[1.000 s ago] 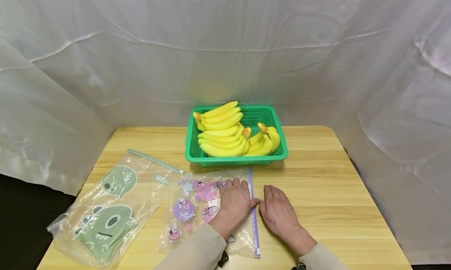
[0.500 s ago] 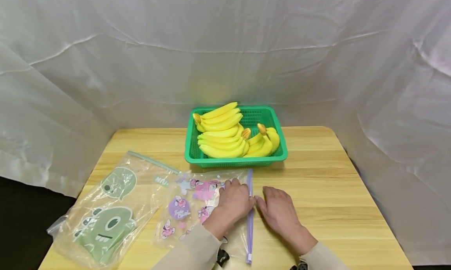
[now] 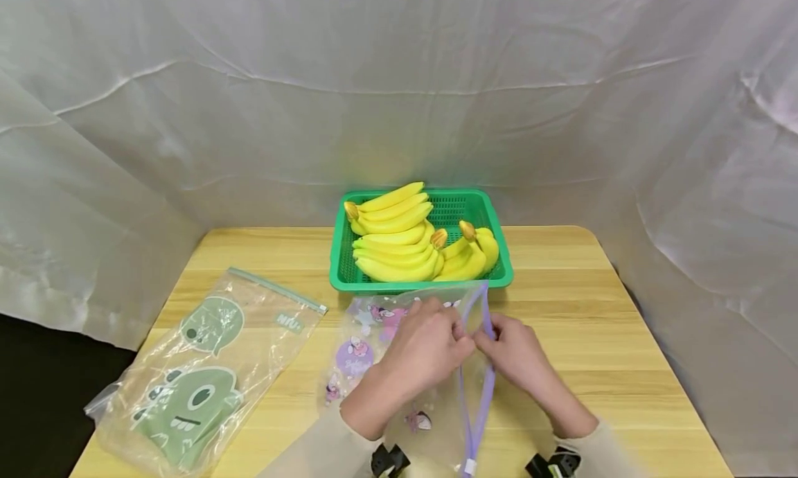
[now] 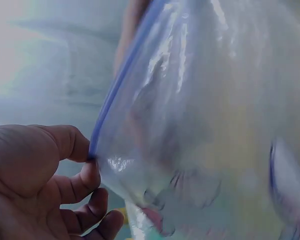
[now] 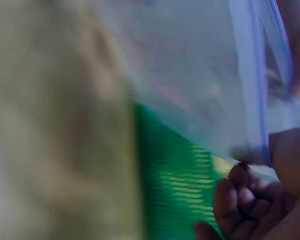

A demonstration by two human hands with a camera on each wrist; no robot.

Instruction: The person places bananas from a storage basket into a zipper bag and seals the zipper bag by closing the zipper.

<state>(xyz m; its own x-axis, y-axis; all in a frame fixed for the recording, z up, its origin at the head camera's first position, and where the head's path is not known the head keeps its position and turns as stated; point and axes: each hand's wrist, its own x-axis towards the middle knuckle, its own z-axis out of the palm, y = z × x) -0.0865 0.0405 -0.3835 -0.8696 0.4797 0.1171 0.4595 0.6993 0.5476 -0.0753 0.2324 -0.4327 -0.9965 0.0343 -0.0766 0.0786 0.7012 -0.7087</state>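
Observation:
A clear zip bag [image 3: 436, 412] with pink and purple cartoon prints is lifted at its mouth, and its purple zip strip [image 3: 486, 391] is spread into two edges. My left hand [image 3: 420, 350] pinches one edge between thumb and index finger; in the left wrist view the thumb [image 4: 70, 142] lies against the purple strip. On the other side, my right hand [image 3: 520, 357] pinches the opposite edge, its fingers [image 5: 227, 200] curled below the strip in the right wrist view. The white slider [image 3: 470, 466] sits at the strip's near end.
Behind the hands stands a green basket [image 3: 334, 256] holding bunches of bananas [image 3: 399, 256]. Flat on the left of the wooden table [image 3: 598, 325] lies another clear zip bag [image 3: 255, 353] with green monster prints. Pale cloth [image 3: 399, 118] surrounds the table's back and sides.
The purple-edged bag's mouth has come up from the table and parted. My right hand has moved from beside the bag onto its edge; both hands now pinch it.

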